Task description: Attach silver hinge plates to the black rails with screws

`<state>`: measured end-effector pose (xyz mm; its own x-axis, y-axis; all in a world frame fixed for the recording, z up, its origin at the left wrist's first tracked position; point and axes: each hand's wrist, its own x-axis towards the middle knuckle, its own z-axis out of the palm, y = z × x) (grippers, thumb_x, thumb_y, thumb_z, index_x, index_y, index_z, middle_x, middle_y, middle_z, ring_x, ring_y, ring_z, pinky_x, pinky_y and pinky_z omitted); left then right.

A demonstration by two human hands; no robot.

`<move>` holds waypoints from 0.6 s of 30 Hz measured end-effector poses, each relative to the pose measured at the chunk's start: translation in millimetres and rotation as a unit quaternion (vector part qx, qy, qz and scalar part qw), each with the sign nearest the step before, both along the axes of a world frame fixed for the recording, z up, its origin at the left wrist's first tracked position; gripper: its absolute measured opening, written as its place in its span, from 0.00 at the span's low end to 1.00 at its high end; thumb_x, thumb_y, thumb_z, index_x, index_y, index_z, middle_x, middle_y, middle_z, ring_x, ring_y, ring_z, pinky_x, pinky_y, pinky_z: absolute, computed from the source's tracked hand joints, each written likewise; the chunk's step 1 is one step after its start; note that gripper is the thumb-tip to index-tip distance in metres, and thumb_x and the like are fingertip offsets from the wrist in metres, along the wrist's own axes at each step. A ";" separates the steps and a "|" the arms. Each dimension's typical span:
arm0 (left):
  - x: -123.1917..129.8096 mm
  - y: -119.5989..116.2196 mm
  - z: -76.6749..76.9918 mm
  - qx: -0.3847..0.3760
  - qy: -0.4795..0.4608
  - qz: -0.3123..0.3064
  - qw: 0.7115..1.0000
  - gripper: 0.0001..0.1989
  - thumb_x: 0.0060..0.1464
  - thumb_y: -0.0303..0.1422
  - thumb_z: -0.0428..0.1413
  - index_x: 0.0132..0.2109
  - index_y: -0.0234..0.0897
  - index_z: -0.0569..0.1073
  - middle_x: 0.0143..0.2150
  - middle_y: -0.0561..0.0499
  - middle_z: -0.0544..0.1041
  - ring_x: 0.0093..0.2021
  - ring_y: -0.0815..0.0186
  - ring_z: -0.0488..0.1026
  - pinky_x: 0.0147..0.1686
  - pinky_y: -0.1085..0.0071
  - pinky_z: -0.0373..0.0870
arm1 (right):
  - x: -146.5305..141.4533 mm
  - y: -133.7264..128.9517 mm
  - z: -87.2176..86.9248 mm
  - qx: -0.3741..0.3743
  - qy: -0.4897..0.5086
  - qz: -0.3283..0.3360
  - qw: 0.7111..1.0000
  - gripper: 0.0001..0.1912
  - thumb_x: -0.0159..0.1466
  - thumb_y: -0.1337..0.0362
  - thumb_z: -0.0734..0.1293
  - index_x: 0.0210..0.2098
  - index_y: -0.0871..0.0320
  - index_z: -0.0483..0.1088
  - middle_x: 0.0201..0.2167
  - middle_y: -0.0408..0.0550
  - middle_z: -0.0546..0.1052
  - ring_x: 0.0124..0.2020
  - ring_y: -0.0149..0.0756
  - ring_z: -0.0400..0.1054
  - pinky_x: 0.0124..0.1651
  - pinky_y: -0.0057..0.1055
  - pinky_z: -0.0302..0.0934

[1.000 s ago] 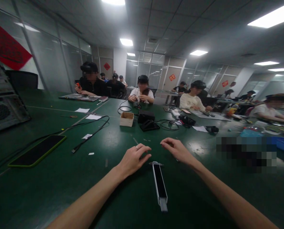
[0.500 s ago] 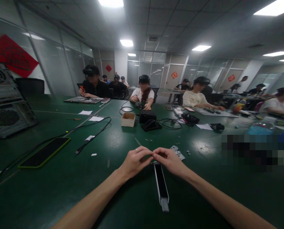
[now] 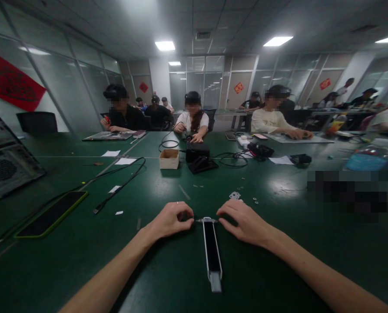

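A long narrow white-framed part with a black top [image 3: 212, 248] and a grey tongue at its near end lies lengthwise before me. A thin metal rod [image 3: 200, 221] crosses its far end and sticks out to both sides. My left hand [image 3: 174, 219] is closed in a pinch at the rod's left tip; whatever is between the fingertips is too small to make out. At the right tip, my right hand [image 3: 242, 219] has thumb and forefinger a little apart, with nothing visible between them. Beyond it lie a perforated metal plate [image 3: 234, 195] and small nuts [image 3: 255, 200].
A phone [image 3: 52, 215] and a black cable [image 3: 118, 189] lie on the left, near a computer case [image 3: 8, 156]. Ahead stand a small open box [image 3: 169, 160] and a black device [image 3: 197, 153]. Co-workers [image 3: 194, 119] sit across the green table.
My hands were together above the part's far end; now they are apart, one at each side of it. The rod across that end has come into view. The camera view has shifted slightly.
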<state>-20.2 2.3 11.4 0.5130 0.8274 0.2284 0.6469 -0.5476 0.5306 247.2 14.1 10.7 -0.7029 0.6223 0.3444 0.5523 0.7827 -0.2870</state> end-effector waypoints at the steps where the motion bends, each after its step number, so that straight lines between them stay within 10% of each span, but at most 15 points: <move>1: 1.2 -0.1 0.0 -0.005 -0.003 0.005 1.000 0.04 0.51 0.30 0.57 0.35 0.35 0.75 0.29 0.55 0.72 0.27 0.72 0.68 0.28 0.77 0.64 | -1.1 -0.7 -0.1 0.000 -0.006 0.002 1.000 0.08 0.63 0.66 0.62 0.40 0.59 0.71 0.36 0.51 0.74 0.38 0.38 0.67 0.41 0.36 0.62; 18: 10.8 -7.7 1.8 -0.011 0.034 0.001 0.999 0.06 0.55 0.31 0.56 0.39 0.35 0.76 0.32 0.53 0.76 0.29 0.71 0.70 0.30 0.76 0.65 | -8.5 -4.3 -5.7 -0.014 -0.004 -0.003 1.000 0.07 0.65 0.67 0.61 0.37 0.59 0.70 0.34 0.49 0.73 0.35 0.36 0.66 0.38 0.35 0.62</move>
<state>-9.4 -5.4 13.2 0.5248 0.8330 0.1750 0.6834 -0.5349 0.4968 238.7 9.8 5.0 -0.7015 0.6361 0.3212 0.5595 0.7708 -0.3047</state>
